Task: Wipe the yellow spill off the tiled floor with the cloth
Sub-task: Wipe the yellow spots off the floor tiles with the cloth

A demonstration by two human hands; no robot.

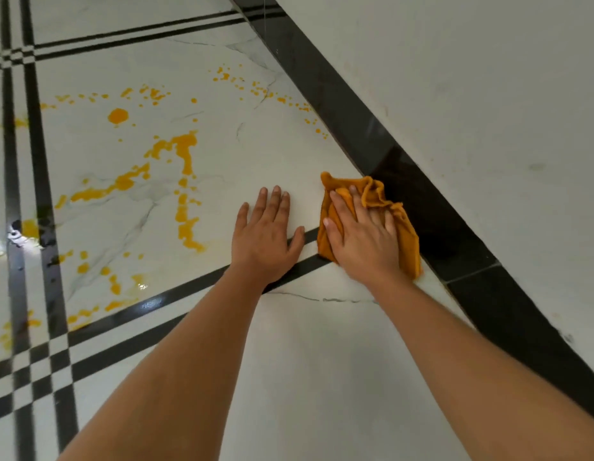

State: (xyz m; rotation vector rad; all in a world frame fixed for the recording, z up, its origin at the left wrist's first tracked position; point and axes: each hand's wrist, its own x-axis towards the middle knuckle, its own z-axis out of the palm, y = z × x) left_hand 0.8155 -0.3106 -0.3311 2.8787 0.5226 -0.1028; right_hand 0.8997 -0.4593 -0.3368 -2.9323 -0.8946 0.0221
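Pressing down on the orange cloth (377, 194), the right hand (362, 234) lies flat with its fingers straight and slightly spread, palm on the fabric, gripping nothing. The cloth is bunched into loose folds on the tiled floor (289, 361), with its far corner sticking out past the fingertips. Just right of the cloth runs the black skirting band (355, 128) at the foot of the pale wall (455, 78), and the cloth's right edge meets that band. Just left of the cloth, apart from it, the left hand (265, 237) rests flat on the bare tile, fingers straight and close together, thumb spread out, holding nothing. A pair of black inlay stripes (176, 294) crosses the floor, passes under the left hand and ends beneath the cloth. The yellow spill (184, 151) lies well left of the cloth, beyond the left hand: thick streaks and blobs nearest, then a round drop and fine spatter farther left and farther from the person. A trail of small yellow drops also lies beyond the cloth, along the base of the skirting. The white marble-patterned tile between the cloth and the nearest yellow streak shows no yellow. More yellow patches sit far left of the cloth, over a second pair of black stripes that crosses the first, where the floor looks wet and glossy.
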